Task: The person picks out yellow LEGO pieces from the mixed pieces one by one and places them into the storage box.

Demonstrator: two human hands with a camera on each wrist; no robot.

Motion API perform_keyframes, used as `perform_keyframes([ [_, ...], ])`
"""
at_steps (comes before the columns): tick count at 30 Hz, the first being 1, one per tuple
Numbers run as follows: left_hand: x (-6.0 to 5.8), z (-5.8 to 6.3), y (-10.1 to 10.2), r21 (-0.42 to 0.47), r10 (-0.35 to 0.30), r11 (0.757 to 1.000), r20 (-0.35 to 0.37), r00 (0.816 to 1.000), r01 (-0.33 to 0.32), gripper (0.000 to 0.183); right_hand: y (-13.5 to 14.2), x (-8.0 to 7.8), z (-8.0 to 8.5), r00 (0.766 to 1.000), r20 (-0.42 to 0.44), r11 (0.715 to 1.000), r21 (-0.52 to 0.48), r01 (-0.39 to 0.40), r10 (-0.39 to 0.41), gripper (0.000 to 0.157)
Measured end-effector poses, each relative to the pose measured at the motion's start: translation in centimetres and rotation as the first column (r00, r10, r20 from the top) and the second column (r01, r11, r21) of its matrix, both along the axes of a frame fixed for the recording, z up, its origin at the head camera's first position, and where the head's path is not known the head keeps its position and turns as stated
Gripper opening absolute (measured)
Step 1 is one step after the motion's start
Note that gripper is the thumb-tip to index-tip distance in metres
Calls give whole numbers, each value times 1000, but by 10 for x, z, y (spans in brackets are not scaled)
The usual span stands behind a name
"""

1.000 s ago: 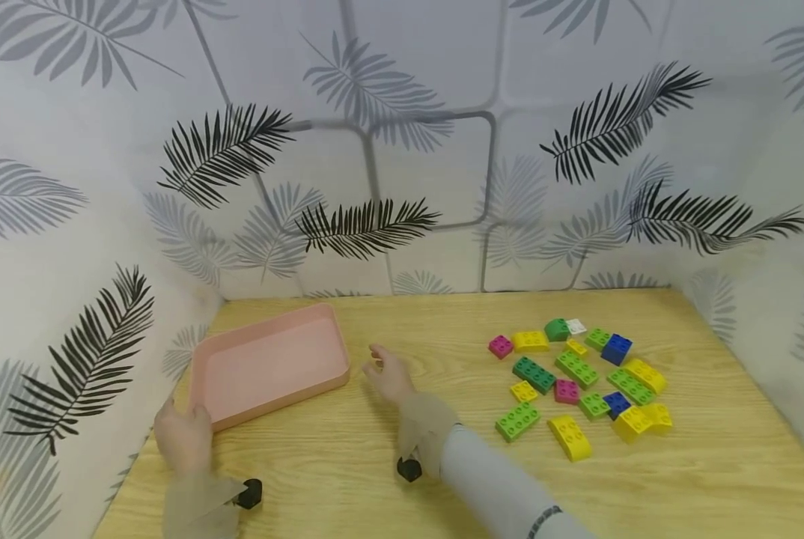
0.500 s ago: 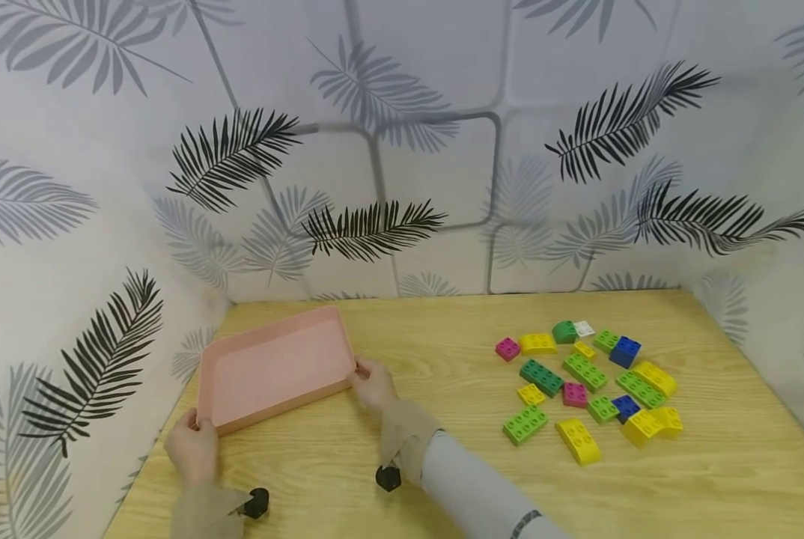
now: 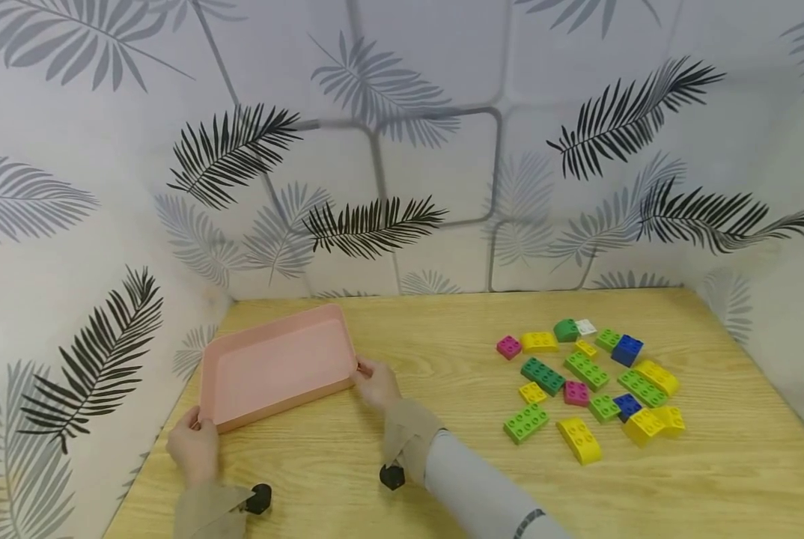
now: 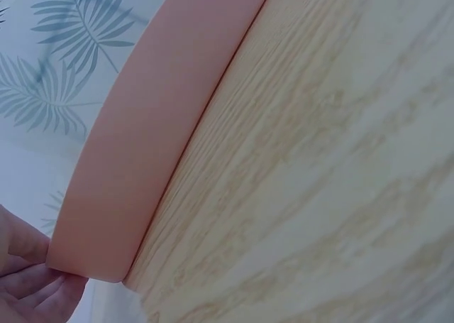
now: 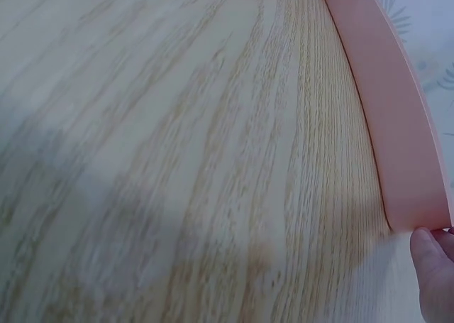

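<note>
A shallow pink rectangular tray [image 3: 277, 408] lies slightly slanted on the left of the wooden table, with nothing inside it. My left hand [image 3: 195, 449] pinches its near left corner; in the left wrist view, thumb and fingers [image 4: 42, 298] close about the end of the pink wall. At the near right corner, my right hand [image 3: 377, 387] grips the rim. The right wrist view shows the right thumb [image 5: 429, 263] against the outside of that corner, the other fingers mostly hidden. Along the wood, the tray's lower edge runs close to the surface in both wrist views.
Several toy building bricks lie scattered on the right, among them a yellow curved brick [image 3: 579, 440], a dark green brick [image 3: 543, 376] and a blue brick [image 3: 627, 349]. Bare wooden tabletop [image 3: 436, 337] separates them from the tray. Leaf-patterned cloth [image 3: 402, 258] borders the table's back and sides.
My right hand has moved left from beside the tray and taken hold of its near right corner. The left hand has stayed at its corner, its fingers shifting slightly. The bricks have not moved.
</note>
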State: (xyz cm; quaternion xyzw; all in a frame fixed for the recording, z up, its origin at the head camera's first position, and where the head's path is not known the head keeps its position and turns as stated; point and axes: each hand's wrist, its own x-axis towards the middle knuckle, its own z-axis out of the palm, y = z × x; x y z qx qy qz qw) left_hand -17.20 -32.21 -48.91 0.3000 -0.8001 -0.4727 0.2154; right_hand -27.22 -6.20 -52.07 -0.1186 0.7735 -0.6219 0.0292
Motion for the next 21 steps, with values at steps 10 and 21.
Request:
perform_keyframes([
  [10, 1, 2, 6, 39, -7, 999, 7, 1000, 7, 42, 6, 9, 20, 996, 57, 998, 33, 60, -61, 33],
  [21, 1, 4, 18, 44, -40, 998, 6, 999, 39, 41, 21, 19, 31, 979, -19, 979, 36, 202, -202, 19],
])
